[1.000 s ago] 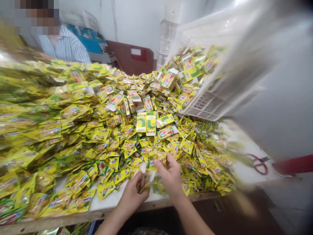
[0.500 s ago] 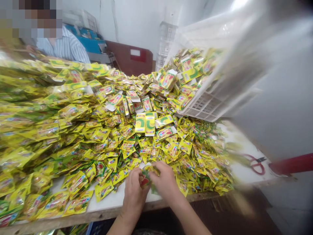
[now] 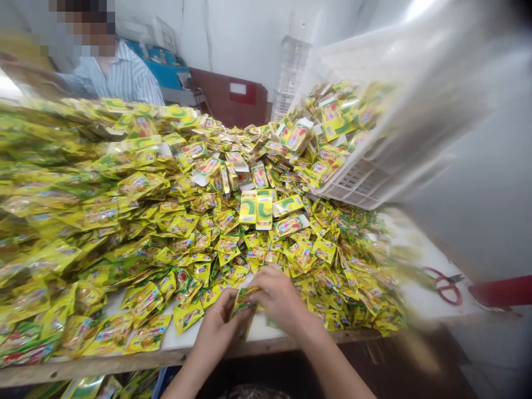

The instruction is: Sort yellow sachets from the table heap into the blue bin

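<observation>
Near the front edge of the table, my left hand is closed around a small yellow-and-green packet. The fingertips of my right hand pinch the same packet from above and the right. Much of it is covered by my fingers, so I cannot tell whether it is a carton or a sachet. Shiny yellow sachets lie loose around both hands. Just beyond them, small yellow-green cartons lie on top of the heap, a couple of them side by side.
A tilted white plastic crate at the right holds many cartons. Red-handled scissors lie on the white tabletop beside a red object. A person in a striped shirt is behind the heap at the left. More sachets show below the table edge.
The view has shifted slightly, moving the scene right. My hands have turned the packet, and its red-and-green face no longer shows. The other person's arm has moved out to the left.
</observation>
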The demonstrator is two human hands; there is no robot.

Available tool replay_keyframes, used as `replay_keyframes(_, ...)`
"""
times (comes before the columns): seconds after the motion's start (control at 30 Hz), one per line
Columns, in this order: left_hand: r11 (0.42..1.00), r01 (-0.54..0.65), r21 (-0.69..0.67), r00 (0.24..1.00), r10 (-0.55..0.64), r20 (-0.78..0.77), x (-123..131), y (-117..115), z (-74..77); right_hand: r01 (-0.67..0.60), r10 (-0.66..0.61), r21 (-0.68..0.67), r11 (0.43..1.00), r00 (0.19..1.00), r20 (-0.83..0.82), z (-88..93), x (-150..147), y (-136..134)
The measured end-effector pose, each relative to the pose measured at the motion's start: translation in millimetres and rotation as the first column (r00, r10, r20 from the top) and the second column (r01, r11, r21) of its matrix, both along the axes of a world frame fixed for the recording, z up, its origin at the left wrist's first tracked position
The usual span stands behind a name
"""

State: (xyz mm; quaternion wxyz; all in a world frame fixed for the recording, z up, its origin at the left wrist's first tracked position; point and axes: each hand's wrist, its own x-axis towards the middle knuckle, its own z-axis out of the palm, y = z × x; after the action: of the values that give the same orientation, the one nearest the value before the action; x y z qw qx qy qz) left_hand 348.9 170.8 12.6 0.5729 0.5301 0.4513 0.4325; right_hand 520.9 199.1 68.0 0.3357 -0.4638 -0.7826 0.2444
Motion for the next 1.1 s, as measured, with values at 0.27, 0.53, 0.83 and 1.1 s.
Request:
replay_keyframes(0.27, 0.991, -0.069, -0.117, 0.990, 0.082, 0.114, -5, -2, -16.5, 0.076, -0.074, 0.015, 0.997, 0.992, -0.100, -10.6, -20, -7)
replay_keyframes(0.53, 0.986, -0.130, -0.105, 0.983, 0.142, 0.113, -7, -4, -7.6, 0.356, -0.354, -0.020, 0.934, 0.919, -0.177, -19.0, -43, -15)
replay_keyframes(0.83, 0.991, -0.057, -0.122, 0.988, 0.074, 0.135, -10, -7, -14.7, 0.024, -0.028, 0.022, 0.999, 0.975, 0.220, -12.3, -21, -6)
replay_keyframes(1.1, 0.997, -0.067, -0.033, 0.998, 0.068, 0.007, -13, -2, -23.3, -0.025, 0.014, 0.041, 0.999, 0.969, 0.248, -4.7, -24, -15)
